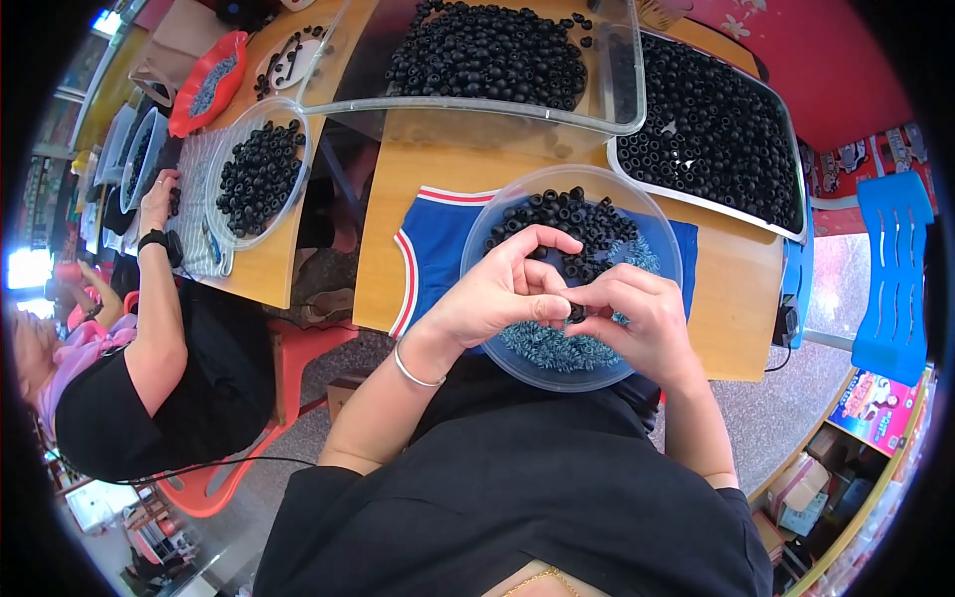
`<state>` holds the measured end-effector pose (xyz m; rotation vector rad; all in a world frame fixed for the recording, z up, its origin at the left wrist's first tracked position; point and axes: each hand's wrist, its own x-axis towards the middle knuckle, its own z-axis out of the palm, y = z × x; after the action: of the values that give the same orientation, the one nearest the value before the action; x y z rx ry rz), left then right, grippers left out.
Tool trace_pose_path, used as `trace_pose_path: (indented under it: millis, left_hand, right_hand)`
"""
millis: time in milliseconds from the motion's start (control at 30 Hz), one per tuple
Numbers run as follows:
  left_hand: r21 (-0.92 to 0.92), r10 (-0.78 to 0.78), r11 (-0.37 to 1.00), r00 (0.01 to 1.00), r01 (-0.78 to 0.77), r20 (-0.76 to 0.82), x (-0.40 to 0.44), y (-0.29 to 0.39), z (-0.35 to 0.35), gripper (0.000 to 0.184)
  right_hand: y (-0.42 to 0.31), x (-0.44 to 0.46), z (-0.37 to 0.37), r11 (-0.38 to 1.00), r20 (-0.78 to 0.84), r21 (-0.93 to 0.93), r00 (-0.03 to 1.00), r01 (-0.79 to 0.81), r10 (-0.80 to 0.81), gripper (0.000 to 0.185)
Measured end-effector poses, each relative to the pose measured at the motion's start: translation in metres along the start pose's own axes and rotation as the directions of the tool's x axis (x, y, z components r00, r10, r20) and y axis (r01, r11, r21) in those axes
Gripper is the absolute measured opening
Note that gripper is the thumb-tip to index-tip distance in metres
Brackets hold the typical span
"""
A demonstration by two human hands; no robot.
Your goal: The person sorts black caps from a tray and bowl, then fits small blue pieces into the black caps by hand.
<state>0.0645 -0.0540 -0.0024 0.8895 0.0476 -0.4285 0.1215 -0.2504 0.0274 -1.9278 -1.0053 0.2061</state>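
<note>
My left hand (pixel 509 286) and my right hand (pixel 634 313) meet over a clear round plastic bowl (pixel 472 234). Both are closed, with thumbs and fingertips pinching a small black round part (pixel 577 312) between them. Fingers cover most of this part, so any smaller piece in the pinch is hidden. Beneath the hands, the bowl holds black hollow parts (pixel 572 214) at its far side and small blue-grey pieces (pixel 557 346) at its near side. Under the bowl lies a blue cloth (pixel 430 239) with red and white trim.
A large clear bin (pixel 477 107) of black parts stands beyond the bowl, beside a white-rimmed tray (pixel 711 194) of more. On the left, a co-worker's hand (pixel 159 199) is near another bowl (pixel 298 184) and a red dish (pixel 237 55). A blue chair (pixel 890 279) stands right.
</note>
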Motion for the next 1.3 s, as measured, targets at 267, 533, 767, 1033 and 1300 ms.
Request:
trace_pose_path:
  millis: [267,533,767,1033,1300]
  left_hand:
    - [0.096,-0.035,0.995,0.999,0.035,0.007,0.002,0.011,0.004,0.055]
    - [0.456,0.505,0.781,0.861,-0.427,-0.059,0.023,0.075,0.009,0.010]
    - [0.925,0.773,0.132,0.621,-0.357,0.129,0.028,0.099,0.012,0.025]
    - [0.934,0.277,-0.194,0.897,-0.298,0.344,0.028,-0.002,0.007,0.023]
    - [0.923,0.351,-0.338,0.885,-0.186,0.306,0.034,-0.022,0.004,0.017]
  right_hand:
    - [0.006,-0.002,0.001,0.997,-0.038,0.000,0.996,0.080,-0.080,0.029]
    - [0.010,-0.001,-0.018,0.989,-0.230,0.055,0.962,-0.139,0.148,0.042]
    - [0.028,-0.009,-0.019,0.976,-0.112,-0.132,0.981,-0.174,0.159,0.019]
    - [0.032,-0.008,-0.013,0.911,0.067,-0.371,0.973,-0.181,0.221,0.014]
    - [0.037,-0.006,-0.009,0.894,0.086,-0.403,0.965,-0.194,0.248,0.015]
